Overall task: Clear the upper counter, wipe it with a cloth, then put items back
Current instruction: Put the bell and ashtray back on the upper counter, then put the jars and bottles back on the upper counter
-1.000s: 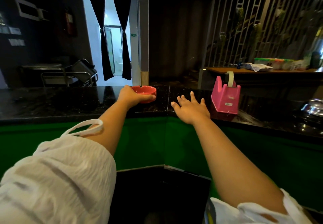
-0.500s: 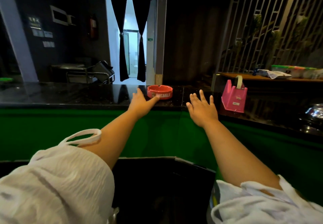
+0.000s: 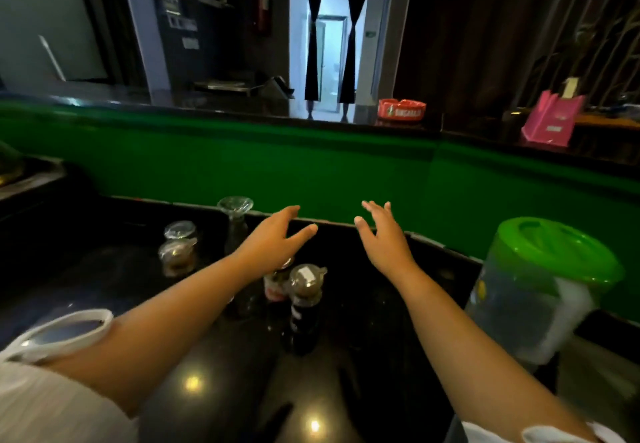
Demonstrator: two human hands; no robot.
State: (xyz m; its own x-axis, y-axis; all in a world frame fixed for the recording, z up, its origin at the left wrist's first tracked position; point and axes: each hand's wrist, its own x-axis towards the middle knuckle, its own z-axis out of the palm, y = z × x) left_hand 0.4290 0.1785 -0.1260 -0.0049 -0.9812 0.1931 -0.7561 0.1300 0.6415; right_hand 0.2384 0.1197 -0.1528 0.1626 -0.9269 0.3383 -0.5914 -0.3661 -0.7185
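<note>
Our left hand (image 3: 277, 243) and right hand (image 3: 384, 240) hover mid-frame, fingers apart, empty. The ashtray (image 3: 401, 109) sits upper right on the upper surface (image 3: 263, 108). We are probably restocking; next, grip the blurred jar (image 3: 306, 288) firmly.

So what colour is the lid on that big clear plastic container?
The lid is bright green, clearest in the head view.
</note>
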